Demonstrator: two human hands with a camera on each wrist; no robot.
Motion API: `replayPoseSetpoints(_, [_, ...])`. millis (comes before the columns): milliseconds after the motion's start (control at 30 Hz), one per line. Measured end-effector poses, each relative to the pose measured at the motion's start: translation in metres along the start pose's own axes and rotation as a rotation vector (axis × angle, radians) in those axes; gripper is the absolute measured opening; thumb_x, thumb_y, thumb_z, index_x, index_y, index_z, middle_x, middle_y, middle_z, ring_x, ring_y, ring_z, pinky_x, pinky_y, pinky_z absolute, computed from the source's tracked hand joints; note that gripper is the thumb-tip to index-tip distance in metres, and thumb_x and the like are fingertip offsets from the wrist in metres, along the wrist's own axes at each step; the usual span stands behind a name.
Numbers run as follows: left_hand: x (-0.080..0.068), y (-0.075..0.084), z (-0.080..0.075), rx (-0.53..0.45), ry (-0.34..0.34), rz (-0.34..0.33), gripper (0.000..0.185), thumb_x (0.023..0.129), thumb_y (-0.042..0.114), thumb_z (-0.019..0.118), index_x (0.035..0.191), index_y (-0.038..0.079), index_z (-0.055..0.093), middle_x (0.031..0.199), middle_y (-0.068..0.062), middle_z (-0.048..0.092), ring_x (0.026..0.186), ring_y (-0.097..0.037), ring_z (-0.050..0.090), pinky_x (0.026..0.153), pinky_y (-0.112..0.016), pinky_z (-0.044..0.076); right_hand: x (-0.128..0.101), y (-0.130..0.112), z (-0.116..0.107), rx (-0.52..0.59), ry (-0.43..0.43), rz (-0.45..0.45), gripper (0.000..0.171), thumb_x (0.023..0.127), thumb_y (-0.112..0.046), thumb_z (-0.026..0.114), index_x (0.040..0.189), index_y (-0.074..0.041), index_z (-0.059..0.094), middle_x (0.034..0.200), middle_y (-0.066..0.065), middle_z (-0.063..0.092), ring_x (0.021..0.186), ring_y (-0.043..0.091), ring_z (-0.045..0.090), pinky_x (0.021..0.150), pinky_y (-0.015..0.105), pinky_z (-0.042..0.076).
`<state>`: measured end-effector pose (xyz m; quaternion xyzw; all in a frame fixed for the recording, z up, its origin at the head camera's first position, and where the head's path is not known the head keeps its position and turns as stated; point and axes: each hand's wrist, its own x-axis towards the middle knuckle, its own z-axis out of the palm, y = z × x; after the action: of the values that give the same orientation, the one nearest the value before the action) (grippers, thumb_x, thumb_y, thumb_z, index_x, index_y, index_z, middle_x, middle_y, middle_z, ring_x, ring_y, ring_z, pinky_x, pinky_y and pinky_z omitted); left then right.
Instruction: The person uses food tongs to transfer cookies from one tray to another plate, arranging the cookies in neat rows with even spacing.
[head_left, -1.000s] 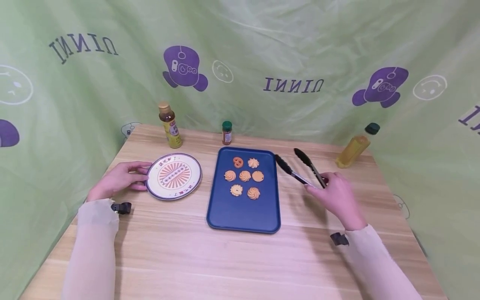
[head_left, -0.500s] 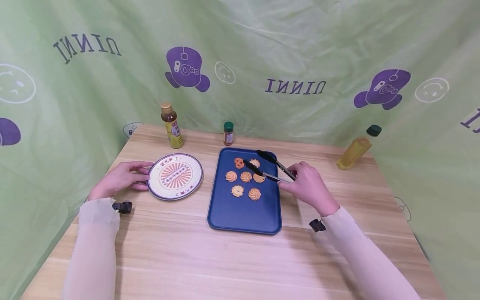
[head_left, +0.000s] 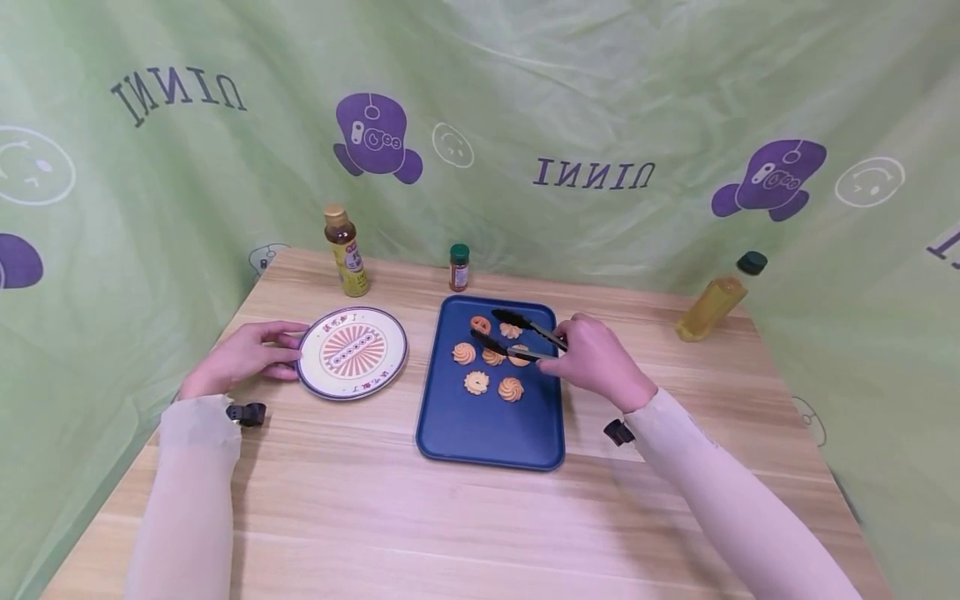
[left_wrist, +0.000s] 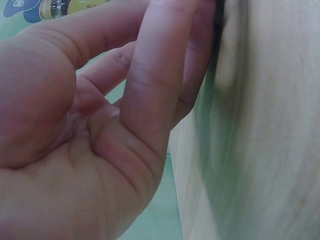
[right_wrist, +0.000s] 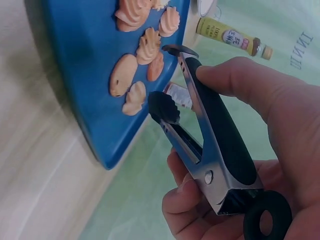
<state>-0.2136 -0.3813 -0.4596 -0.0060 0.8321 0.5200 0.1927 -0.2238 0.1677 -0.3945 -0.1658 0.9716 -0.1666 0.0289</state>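
My right hand (head_left: 596, 357) grips a pair of tongs (right_wrist: 220, 125) with black tips and grips and a steel body; the thumb lies along one arm. The tongs' arms are spread apart, and their tips hang over the upper part of a blue tray (head_left: 487, 437). Several cookies lie on it, among them a pretzel-shaped one (head_left: 480, 323) near the tips, swirl cookies (head_left: 511, 389) and a ring-shaped one (head_left: 476, 382). To the left, my left hand (head_left: 251, 357) touches the left rim of a white patterned plate (head_left: 386, 367) with its fingertips.
Behind the plate stands a yellow-labelled bottle (head_left: 349, 258), and behind the tray a small green-capped jar (head_left: 459, 268). An oil bottle (head_left: 711, 308) stands at the back right. A green printed curtain (head_left: 465, 83) surrounds the wooden table (head_left: 360, 517).
My right hand has carried the tongs leftwards from beside the tray to over its upper cookies. The left hand has stayed at the plate's rim.
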Motion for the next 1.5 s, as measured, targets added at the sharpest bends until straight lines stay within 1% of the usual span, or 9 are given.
replayPoseSetpoints(233, [0.000,-0.001,0.000,0.007,0.006,0.005,0.064,0.111,0.000,0.064,0.169,-0.008,0.037,0.144,-0.031,0.053,0.091,-0.009,0.078,0.088,-0.032,0.075,0.008,-0.009,-0.003,-0.021,-0.019,-0.024,0.036,0.089,-0.034,0.090,0.095,-0.001,0.076,0.088,0.010,0.059,0.073,0.023,0.053,0.063,0.031,0.043])
replayPoseSetpoints(400, [0.001,-0.002,0.000,0.006,0.012,-0.008,0.064,0.111,0.000,0.064,0.169,-0.007,0.038,0.146,-0.031,0.052,0.091,-0.009,0.079,0.088,-0.032,0.075,0.010,-0.012,-0.002,-0.026,-0.022,-0.034,0.032,0.088,-0.032,0.090,0.090,-0.004,0.075,0.087,0.009,0.059,0.071,0.022,0.054,0.064,0.031,0.044])
replayPoseSetpoints(633, [0.003,-0.006,-0.001,0.003,0.011,-0.005,0.065,0.111,0.001,0.065,0.170,-0.006,0.039,0.148,-0.031,0.050,0.093,-0.010,0.079,0.089,-0.033,0.075,0.014,-0.013,-0.003,-0.033,-0.020,-0.036,0.032,0.089,-0.033,0.089,0.077,-0.010,0.069,0.074,0.000,0.046,0.060,0.017,0.044,0.058,0.028,0.035])
replayPoseSetpoints(867, [0.003,-0.006,-0.001,0.005,0.012,0.005,0.065,0.111,0.001,0.066,0.169,-0.006,0.039,0.149,-0.032,0.050,0.093,-0.009,0.079,0.089,-0.032,0.075,0.016,-0.014,-0.005,-0.015,-0.041,-0.032,0.032,0.090,-0.032,0.088,0.078,-0.008,0.071,0.064,-0.007,0.036,0.055,0.014,0.039,0.057,0.028,0.033])
replayPoseSetpoints(1000, [0.003,-0.005,-0.001,0.009,0.012,0.009,0.065,0.111,0.001,0.066,0.169,-0.007,0.038,0.148,-0.032,0.050,0.093,-0.009,0.079,0.089,-0.032,0.075,0.017,-0.015,-0.006,-0.002,-0.060,-0.016,0.030,0.090,-0.033,0.088,0.083,-0.007,0.074,0.062,-0.008,0.035,0.053,0.012,0.039,0.056,0.027,0.033])
replayPoseSetpoints(1133, [0.003,-0.006,-0.001,0.022,0.018,0.003,0.066,0.111,0.002,0.065,0.170,-0.006,0.037,0.148,-0.031,0.050,0.092,-0.010,0.079,0.089,-0.031,0.075,0.020,-0.021,-0.007,0.009,-0.084,-0.010,0.037,0.091,-0.033,0.087,0.074,-0.011,0.064,0.058,-0.009,0.030,0.048,0.011,0.033,0.053,0.026,0.029])
replayPoseSetpoints(1267, [0.004,-0.006,-0.001,0.039,0.023,0.000,0.065,0.112,0.004,0.065,0.170,-0.004,0.038,0.148,-0.031,0.051,0.092,-0.010,0.079,0.088,-0.031,0.075,0.024,-0.032,-0.009,0.019,-0.088,-0.018,0.041,0.092,-0.034,0.087,0.070,-0.011,0.062,0.055,-0.009,0.030,0.046,0.011,0.031,0.051,0.026,0.027])
replayPoseSetpoints(1367, [0.004,-0.005,-0.002,0.047,0.023,-0.004,0.065,0.112,0.004,0.065,0.171,-0.003,0.038,0.145,-0.029,0.052,0.091,-0.011,0.079,0.087,-0.030,0.075,0.029,-0.043,-0.009,0.018,-0.073,-0.042,0.033,0.091,-0.035,0.087,0.078,-0.008,0.073,0.054,-0.009,0.035,0.046,0.012,0.036,0.053,0.026,0.032])
replayPoseSetpoints(1500, [0.003,-0.004,-0.001,0.041,0.018,-0.008,0.065,0.112,0.003,0.065,0.171,-0.003,0.038,0.140,-0.026,0.053,0.091,-0.012,0.079,0.086,-0.031,0.075,0.037,-0.059,-0.003,0.011,-0.054,-0.100,0.031,0.091,-0.036,0.086,0.086,-0.007,0.077,0.053,-0.009,0.041,0.046,0.011,0.048,0.059,0.025,0.039])
